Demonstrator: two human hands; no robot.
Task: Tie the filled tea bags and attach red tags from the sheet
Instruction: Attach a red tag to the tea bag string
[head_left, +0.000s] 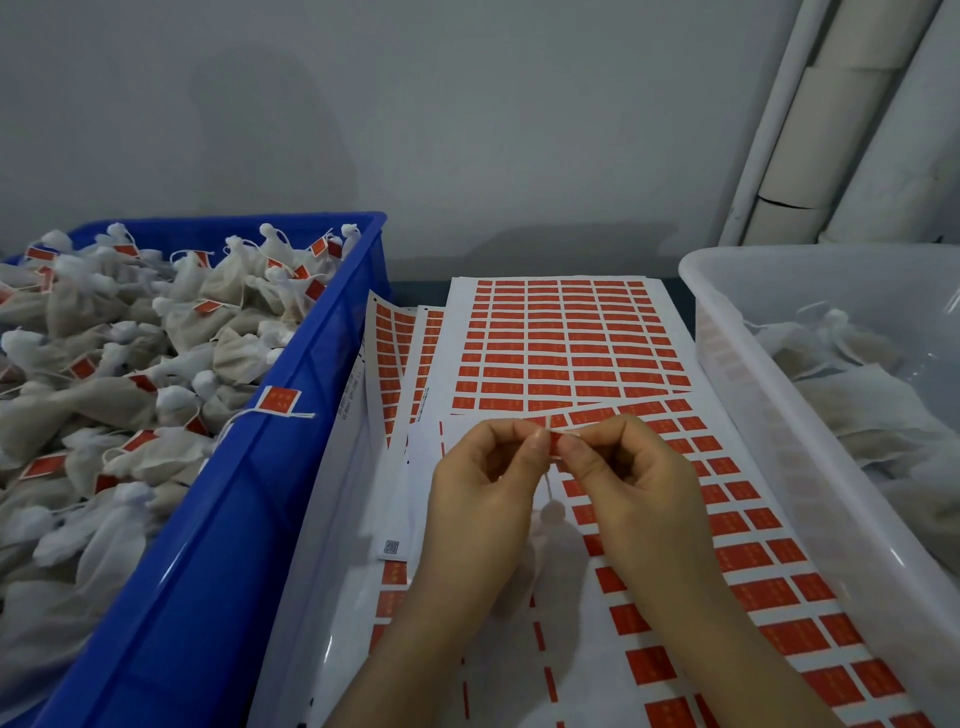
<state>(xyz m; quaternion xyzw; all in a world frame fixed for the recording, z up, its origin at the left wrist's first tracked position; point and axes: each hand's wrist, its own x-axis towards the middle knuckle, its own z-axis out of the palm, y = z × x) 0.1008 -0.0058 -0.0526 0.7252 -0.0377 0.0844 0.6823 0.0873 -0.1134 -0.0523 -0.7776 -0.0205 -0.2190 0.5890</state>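
A: The tea bag (551, 512) hangs by its string just below the two hands, at about six o'clock from the fingertips, over the near sheet. It looks blurred.

B: And the red tag (555, 445)?

A: Pinched between both hands. The left hand (485, 480) grips it from nine o'clock with thumb and forefinger curled in; the right hand (628, 470) grips it from three o'clock the same way. The fingertips nearly touch.

B: What lies beneath?

A: The near sheet of red tags (737, 556), with a bare white patch where stickers are gone at its eight o'clock side. At twelve o'clock lies a fuller sheet (561, 343), overlapping other sheets (395, 358) fanned out at ten o'clock.

B: The bins?

A: At nine o'clock, a blue crate (244, 519) heaped with tied, tagged bags (104, 374); one tag (279, 401) hangs over its rim. At three o'clock, a clear plastic tub (810, 467) holding white bags (857, 395) with no tags that I can see. White rolls (841, 119) lean on the wall at one o'clock.
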